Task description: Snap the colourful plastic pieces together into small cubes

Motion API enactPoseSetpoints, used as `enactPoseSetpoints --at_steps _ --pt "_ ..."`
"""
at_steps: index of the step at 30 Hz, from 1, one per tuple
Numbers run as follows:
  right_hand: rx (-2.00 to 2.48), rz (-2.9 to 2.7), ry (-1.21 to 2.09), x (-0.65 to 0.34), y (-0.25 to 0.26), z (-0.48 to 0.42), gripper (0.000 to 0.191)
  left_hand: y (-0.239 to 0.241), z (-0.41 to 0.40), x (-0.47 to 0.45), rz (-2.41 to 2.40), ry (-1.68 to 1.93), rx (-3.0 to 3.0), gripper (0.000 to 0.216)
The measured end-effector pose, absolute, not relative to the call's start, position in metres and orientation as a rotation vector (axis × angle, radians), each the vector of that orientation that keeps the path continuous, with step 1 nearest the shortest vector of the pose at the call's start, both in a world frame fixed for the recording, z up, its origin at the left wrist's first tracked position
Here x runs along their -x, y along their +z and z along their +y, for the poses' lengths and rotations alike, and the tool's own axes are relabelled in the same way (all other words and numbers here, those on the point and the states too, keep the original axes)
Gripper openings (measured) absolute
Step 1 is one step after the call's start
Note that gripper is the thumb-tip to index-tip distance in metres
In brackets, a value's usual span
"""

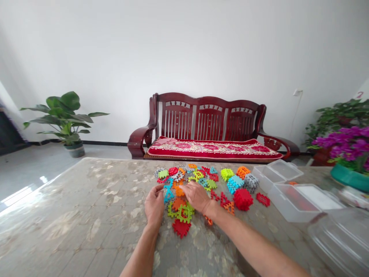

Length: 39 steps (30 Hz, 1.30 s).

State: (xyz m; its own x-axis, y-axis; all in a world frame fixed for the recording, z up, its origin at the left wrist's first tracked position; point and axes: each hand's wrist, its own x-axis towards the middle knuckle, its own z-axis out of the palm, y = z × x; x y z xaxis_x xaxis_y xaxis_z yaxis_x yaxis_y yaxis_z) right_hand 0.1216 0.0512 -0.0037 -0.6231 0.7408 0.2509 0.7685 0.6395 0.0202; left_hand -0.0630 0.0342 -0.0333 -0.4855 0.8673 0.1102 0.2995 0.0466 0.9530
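Colourful plastic interlocking tiles with toothed edges lie in a loose pile on the table. At the pile's left side is my left hand (155, 202), its fingers curled together beside the blue tiles (168, 194). My right hand (196, 196) reaches over the middle of the pile with bent fingers. Its fingertips are at an orange tile (179, 191); whether they grip it is hard to see. Closer to me lie a lime green tile (185, 214) and a red tile (181, 228). Red triangular tiles (224, 199) rest right of my right hand.
Stacked tiles form cube-like blocks on the right: red (243, 199), blue (235, 184), grey (251, 183), orange (243, 171) and lime (226, 174). Beyond them stand a clear plastic box (284, 204), a clear lid (340, 238) and a flower pot (350, 177). A wooden bench (209, 119) is behind the table.
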Motion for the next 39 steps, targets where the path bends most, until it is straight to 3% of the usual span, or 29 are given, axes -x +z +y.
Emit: enactPoseSetpoints --at_steps 8,19,28,34,39 --pt "1.331 -2.547 0.040 -0.127 0.002 0.053 0.033 -0.032 0.034 0.063 1.851 1.425 -1.188 0.033" --pt "1.241 -2.742 -0.184 -0.113 0.001 0.055 0.017 -0.036 0.036 0.064 1.854 1.421 -1.182 0.033" --pt "1.400 -2.447 0.067 -0.121 -0.002 0.055 0.039 -0.032 0.034 0.062 1.836 1.432 -1.167 0.033" --pt "1.588 -2.064 0.338 -0.157 0.008 0.057 0.041 -0.031 0.034 0.062 1.837 1.405 -1.170 0.033" --pt "1.727 -2.012 0.267 -0.196 -0.001 0.055 0.036 -0.034 0.034 0.064 1.895 1.382 -1.189 0.033"
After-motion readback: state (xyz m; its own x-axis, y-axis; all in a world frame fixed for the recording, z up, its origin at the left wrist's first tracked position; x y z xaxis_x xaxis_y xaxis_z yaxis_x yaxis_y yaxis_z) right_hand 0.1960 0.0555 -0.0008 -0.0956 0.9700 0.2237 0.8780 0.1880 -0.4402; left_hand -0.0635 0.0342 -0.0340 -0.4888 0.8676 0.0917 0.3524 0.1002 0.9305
